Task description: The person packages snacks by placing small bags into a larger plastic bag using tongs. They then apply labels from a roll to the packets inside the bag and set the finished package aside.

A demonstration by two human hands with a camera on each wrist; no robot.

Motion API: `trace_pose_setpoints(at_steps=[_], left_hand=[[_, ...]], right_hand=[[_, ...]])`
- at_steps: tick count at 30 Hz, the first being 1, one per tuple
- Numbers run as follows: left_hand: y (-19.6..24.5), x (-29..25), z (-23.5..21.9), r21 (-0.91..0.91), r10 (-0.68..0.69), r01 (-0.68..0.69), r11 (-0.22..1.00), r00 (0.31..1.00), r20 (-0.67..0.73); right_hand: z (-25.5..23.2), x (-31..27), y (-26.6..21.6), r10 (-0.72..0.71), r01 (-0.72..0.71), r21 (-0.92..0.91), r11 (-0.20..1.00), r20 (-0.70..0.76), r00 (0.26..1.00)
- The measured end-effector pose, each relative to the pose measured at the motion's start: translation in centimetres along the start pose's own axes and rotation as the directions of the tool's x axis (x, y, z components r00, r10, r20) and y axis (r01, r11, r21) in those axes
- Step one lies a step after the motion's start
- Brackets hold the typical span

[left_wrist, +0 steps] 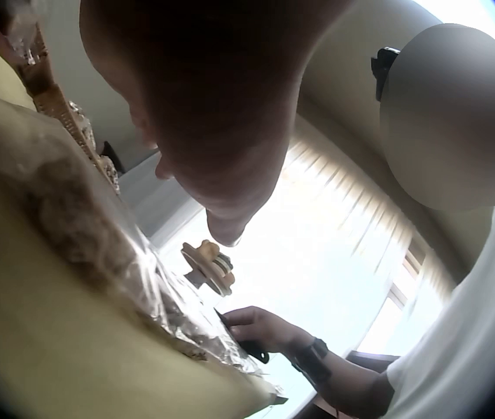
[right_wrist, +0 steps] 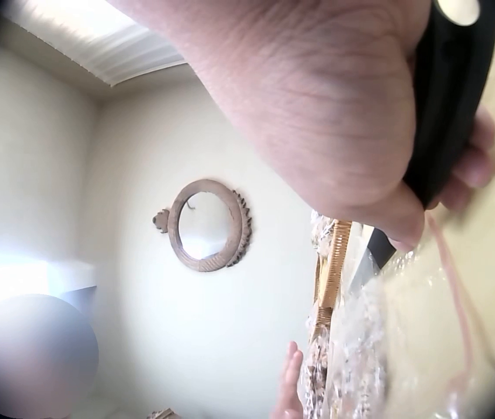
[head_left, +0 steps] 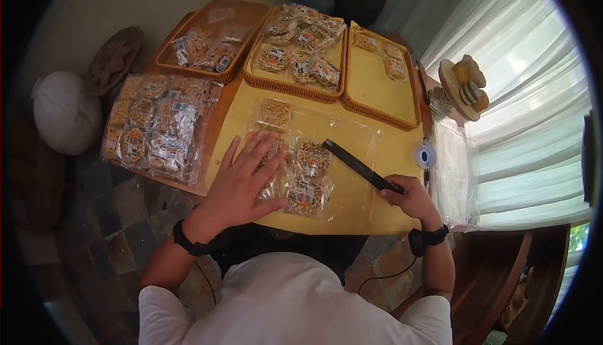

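Note:
My left hand (head_left: 251,178) lies with fingers spread over a clear plastic bag (head_left: 352,131) of wrapped grain-and-nut snack blocks, hiding some of them. Two snack packs (head_left: 308,195) show right of the thumb, and a paler snack block (head_left: 274,114) lies beyond the fingertips. The bag's unfilled part stretches rightward over the yellow sheet. My right hand (head_left: 411,199) grips a long, flat black tool (head_left: 358,164), its far end slanting left over the bag near the packs. In the right wrist view, fingers wrap the tool's dark handle (right_wrist: 453,96), which has a round hole.
Wicker baskets line the back: the left basket (head_left: 182,68), middle basket (head_left: 295,93) and right basket (head_left: 377,112) hold snack packs. Filled bags (head_left: 157,125) lie at the table's left edge. A tape roll (head_left: 425,154) and clear bags (head_left: 452,175) sit at right.

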State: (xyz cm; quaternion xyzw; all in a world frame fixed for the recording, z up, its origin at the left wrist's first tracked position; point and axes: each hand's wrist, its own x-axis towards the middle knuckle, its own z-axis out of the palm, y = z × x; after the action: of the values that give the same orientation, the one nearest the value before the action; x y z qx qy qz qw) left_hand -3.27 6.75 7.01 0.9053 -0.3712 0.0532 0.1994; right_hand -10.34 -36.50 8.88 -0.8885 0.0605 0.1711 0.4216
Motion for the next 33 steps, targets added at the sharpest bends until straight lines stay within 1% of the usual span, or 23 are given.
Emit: trace_pose_setpoints(at_steps=[2,3,4,5,6,8,10,12,13,15,16,18,19,21,22,24,25,27,31,33], left_hand=[[2.2,2.1,-0.4,-0.083,0.116,-0.115,0.990,0.993,0.012],[2.8,3.1,0.3,-0.078,0.113,-0.112,0.991,0.994,0.009],[3.1,4.0,1.7,-0.081,0.183,-0.180,0.980,0.983,0.027],[2.9,4.6,3.0,-0.085,0.254,-0.250,0.965,0.966,0.044],[2.5,4.7,3.9,-0.079,0.259,-0.255,0.964,0.965,0.041],[2.0,4.9,5.5,-0.041,0.282,-0.279,0.959,0.951,0.129],[1.6,4.7,5.8,-0.054,0.299,-0.295,0.954,0.947,0.117],[1.3,4.7,5.5,-0.094,0.308,-0.296,0.951,0.937,0.163],[1.3,5.0,5.3,-0.095,0.311,-0.298,0.950,0.935,0.170],[1.2,5.8,5.0,-0.124,0.317,-0.296,0.947,0.923,0.218],[1.4,6.0,5.2,-0.124,0.317,-0.296,0.947,0.922,0.221],[1.9,6.6,5.9,-0.103,0.290,-0.277,0.955,0.946,0.144],[1.9,6.6,5.9,-0.101,0.290,-0.278,0.955,0.946,0.145],[1.9,6.9,5.9,-0.091,0.296,-0.283,0.955,0.936,0.191],[1.9,7.1,5.8,-0.090,0.301,-0.289,0.953,0.934,0.193],[1.7,7.3,5.3,-0.127,0.279,-0.255,0.959,0.927,0.252],[1.6,7.0,5.5,-0.124,0.278,-0.254,0.959,0.927,0.251],[1.5,6.8,6.3,-0.086,0.292,-0.280,0.956,0.935,0.201],[1.7,6.8,6.9,-0.060,0.272,-0.265,0.962,0.950,0.156],[2.0,7.0,7.0,-0.041,0.216,-0.212,0.976,0.966,0.143]], right_hand=[[0.0,-0.1,0.0,-0.004,0.004,-0.019,1.000,0.006,1.000],[0.0,-0.1,0.0,-0.011,0.011,-0.035,0.999,0.008,1.000],[0.1,-0.1,-0.1,-0.018,0.019,-0.035,0.999,0.007,1.000],[0.1,-0.2,-0.2,-0.039,0.038,-0.082,0.996,-0.008,0.999],[0.0,-0.3,-0.1,-0.058,0.054,-0.127,0.990,-0.026,0.998],[0.1,-0.3,0.5,-0.050,0.040,-0.124,0.991,-0.071,0.996],[0.3,-0.7,1.1,-0.026,0.014,-0.111,0.994,-0.114,0.993],[0.5,-0.7,1.1,-0.059,0.029,-0.176,0.984,-0.171,0.983],[0.6,-0.7,1.2,-0.054,0.025,-0.169,0.985,-0.172,0.984],[1.0,-0.6,1.2,-0.146,0.084,-0.258,0.962,-0.233,0.961],[1.2,-0.7,1.2,-0.145,0.083,-0.255,0.963,-0.232,0.962],[1.5,-0.5,1.1,-0.175,0.090,-0.314,0.945,-0.257,0.950],[1.6,-0.4,1.1,-0.177,0.091,-0.313,0.945,-0.258,0.950],[1.9,-0.4,1.1,-0.205,0.081,-0.378,0.922,-0.302,0.931],[2.0,-0.4,1.0,-0.203,0.078,-0.375,0.924,-0.307,0.930],[2.1,-0.2,0.5,-0.183,0.045,-0.375,0.926,-0.341,0.922],[2.3,-0.1,0.6,-0.187,0.049,-0.375,0.926,-0.341,0.921],[2.1,0.6,1.1,-0.172,0.010,-0.411,0.912,-0.358,0.918],[0.6,2.4,1.1,-0.247,0.075,-0.450,0.890,-0.337,0.909],[-0.5,2.9,0.2,-0.217,0.101,-0.372,0.923,-0.286,0.933]])
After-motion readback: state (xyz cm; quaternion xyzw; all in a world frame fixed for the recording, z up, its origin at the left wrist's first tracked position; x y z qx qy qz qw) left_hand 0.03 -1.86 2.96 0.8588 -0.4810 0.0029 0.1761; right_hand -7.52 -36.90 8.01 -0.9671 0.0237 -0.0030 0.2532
